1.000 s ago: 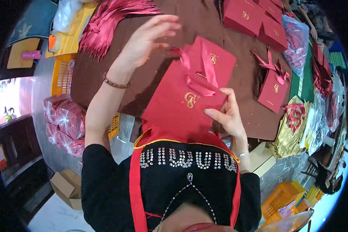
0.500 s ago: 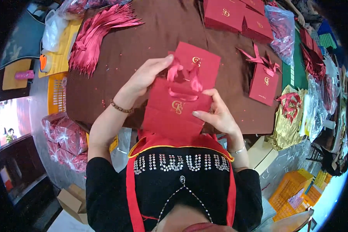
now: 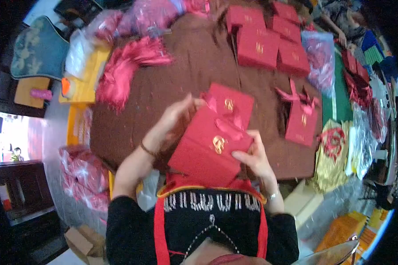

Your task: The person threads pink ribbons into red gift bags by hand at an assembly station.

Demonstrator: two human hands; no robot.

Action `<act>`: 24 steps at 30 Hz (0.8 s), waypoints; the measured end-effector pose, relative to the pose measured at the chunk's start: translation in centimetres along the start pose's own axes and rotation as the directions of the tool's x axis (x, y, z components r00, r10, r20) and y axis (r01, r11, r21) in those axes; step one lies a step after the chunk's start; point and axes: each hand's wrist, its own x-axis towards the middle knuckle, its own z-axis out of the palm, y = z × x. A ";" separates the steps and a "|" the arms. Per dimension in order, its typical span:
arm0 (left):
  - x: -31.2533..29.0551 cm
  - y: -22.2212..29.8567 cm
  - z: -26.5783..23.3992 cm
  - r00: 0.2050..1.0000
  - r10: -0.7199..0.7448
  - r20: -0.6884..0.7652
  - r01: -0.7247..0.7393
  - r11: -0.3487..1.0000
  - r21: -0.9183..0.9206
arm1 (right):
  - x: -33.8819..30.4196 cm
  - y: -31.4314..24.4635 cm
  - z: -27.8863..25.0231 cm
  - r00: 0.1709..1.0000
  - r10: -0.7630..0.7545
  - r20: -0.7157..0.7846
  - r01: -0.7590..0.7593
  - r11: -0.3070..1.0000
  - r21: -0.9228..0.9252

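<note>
A red paper gift bag (image 3: 205,150) with a gold emblem and a pink ribbon handle is tilted in front of my chest. My right hand (image 3: 255,158) grips its right edge, thumb on the front and fingers behind. At its upper left edge is my left hand (image 3: 177,115), blurred, with fingertips by a pink ribbon and the other fingers partly hidden behind the bag. Just beyond it, partly covered, lies another red bag (image 3: 230,104) with ribbon. To the right, a red bag with a ribbon bow (image 3: 301,123) rests on the brown-covered table (image 3: 190,57).
Stacks of red bags (image 3: 258,46) stand at the far right. A bundle of pink ribbons (image 3: 121,73) lies far left. Beyond are plastic-wrapped bundles (image 3: 148,15). A gold sheet with red ribbon scraps (image 3: 334,154) sits at the right edge; wrapped red packs (image 3: 84,176) are at lower left.
The view has shifted, so the table and bags appear lower. The held bag has tilted clockwise, its emblem turned with it. My left hand is still at its upper left, my right at its right edge.
</note>
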 end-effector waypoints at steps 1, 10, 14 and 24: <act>-1.1 -0.2 2.0 0.981 -0.045 -0.189 0.066 0.992 0.108 | 0.2 0.4 -0.4 0.999 0.028 -0.041 -0.025 0.998 0.060; -0.2 -9.9 1.0 0.872 -0.011 0.490 0.269 0.846 -0.460 | 2.5 1.2 0.2 0.882 -0.471 -0.010 0.420 0.796 -0.436; 1.6 -5.3 3.1 0.937 0.252 -0.243 -0.215 0.962 0.167 | 4.2 2.2 -1.7 0.919 -0.305 -0.250 0.258 0.945 -0.203; 4.9 -3.9 4.4 0.944 0.307 0.121 -0.330 0.869 0.367 | 0.3 -2.4 -8.8 0.723 -0.105 -0.683 0.211 0.975 0.073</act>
